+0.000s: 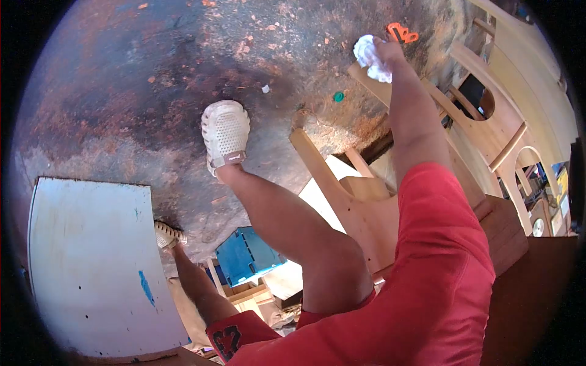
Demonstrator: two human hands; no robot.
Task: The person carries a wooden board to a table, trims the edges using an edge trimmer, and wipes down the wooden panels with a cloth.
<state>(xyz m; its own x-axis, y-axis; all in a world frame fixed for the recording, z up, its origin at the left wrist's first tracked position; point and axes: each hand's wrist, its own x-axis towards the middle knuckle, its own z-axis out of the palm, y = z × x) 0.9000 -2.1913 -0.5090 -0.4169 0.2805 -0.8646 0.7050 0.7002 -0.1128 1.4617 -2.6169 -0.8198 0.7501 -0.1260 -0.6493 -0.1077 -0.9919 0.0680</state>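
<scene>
My right hand [388,51] is at the upper right, at the end of my outstretched arm. Its fingers are closed on a white crumpled cloth [367,53], which rests at or just over the end of a pale wooden leg [373,83] of a furniture frame. I cannot tell whether cloth and wood touch. Right beyond the fingers shows an orange plastic piece [403,33] of unclear kind. Another wooden leg [317,160] of the frame juts out nearby. My left hand is outside the picture.
Pale wooden chair-like frames [488,131] crowd the right side. A white panel [91,262] stands lower left, with a blue plastic stool or crate [247,253] beside my legs. On the stained ground lie a green cap [339,96] and scraps. My shoe [226,134] is mid-left.
</scene>
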